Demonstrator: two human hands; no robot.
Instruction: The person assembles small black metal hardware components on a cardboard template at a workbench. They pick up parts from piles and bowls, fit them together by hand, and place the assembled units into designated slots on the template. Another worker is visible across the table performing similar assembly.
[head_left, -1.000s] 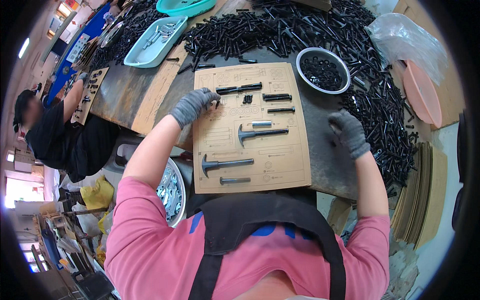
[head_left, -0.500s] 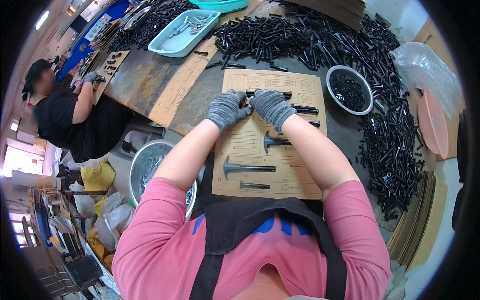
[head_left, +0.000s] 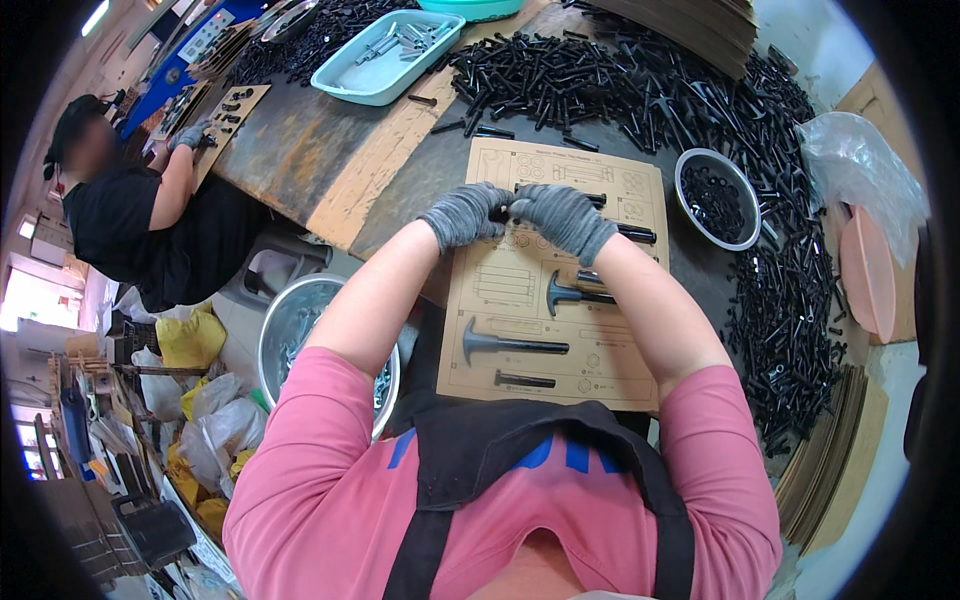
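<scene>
Two gloved hands, left and right, are met at the card's twelve o'clock, fingers pinched on one black bolt lying nine-to-three between them, equally near both.

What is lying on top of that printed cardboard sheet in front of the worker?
On the cardboard sheet lie black bolts; the gloved left hand and right hand cover part of the top row.

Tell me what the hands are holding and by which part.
Both hands, left hand and right hand, pinch a short black bolt between them, one at each end.
</scene>
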